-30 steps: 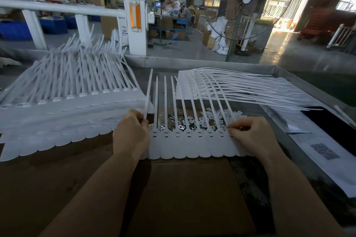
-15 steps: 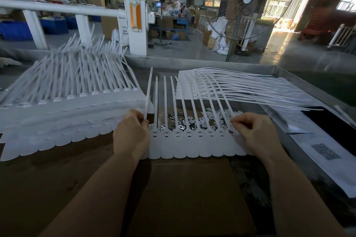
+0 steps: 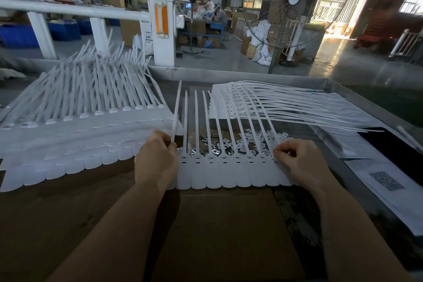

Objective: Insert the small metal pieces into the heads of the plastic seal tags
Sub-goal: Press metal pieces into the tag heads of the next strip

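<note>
Currently left hand [image 3: 156,160] pinching far-left strap [image 3: 176,111]; right hand [image 3: 297,160] curled at right tag head [image 3: 275,160], grasp unclear. Clips [image 3: 231,144] half hidden behind straps.

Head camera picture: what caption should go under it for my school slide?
Left hand pinches a tag strap while right hand works at the tag row over metal pieces.

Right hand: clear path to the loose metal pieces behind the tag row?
Probably yes. The right hand sits at the row's right end; the metal pieces lie just beyond, partly under the tag straps, with gaps between.
</note>
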`<state>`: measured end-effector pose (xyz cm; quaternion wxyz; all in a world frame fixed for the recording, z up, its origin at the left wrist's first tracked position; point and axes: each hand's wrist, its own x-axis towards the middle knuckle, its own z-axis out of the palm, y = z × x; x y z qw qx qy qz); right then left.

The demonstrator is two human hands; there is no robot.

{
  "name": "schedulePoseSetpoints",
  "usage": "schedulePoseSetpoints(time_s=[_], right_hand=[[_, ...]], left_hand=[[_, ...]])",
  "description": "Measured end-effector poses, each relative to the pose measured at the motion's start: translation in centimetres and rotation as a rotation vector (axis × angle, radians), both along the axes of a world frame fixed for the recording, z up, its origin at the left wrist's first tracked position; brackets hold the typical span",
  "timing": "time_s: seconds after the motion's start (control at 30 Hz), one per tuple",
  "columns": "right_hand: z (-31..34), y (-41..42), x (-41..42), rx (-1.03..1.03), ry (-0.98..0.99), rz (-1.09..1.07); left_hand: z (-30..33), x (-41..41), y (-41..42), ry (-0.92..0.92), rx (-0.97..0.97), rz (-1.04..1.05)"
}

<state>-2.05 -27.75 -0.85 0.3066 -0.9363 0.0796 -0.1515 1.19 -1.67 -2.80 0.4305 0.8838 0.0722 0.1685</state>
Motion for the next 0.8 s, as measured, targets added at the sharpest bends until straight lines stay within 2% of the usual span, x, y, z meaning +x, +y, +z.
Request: schedulePoseSetpoints(time_s=[0.23,0.57,0.8], right_hand=[[0.3,0.3,-0.1,0.066,0.005,-0.018],[1.3,0.1,0.5,0.37,0.156,-0.067],[2.0,0.0,1.2,0.39,0.252,-0.127]], left_hand=[[0.0,-0.1,0.0,-0.002,0.002,0.004],[0.1,-0.2,0.0,0.004,0.002,-0.017],[0.1,-0.3,0.1,0.007,0.008,-0.025]])
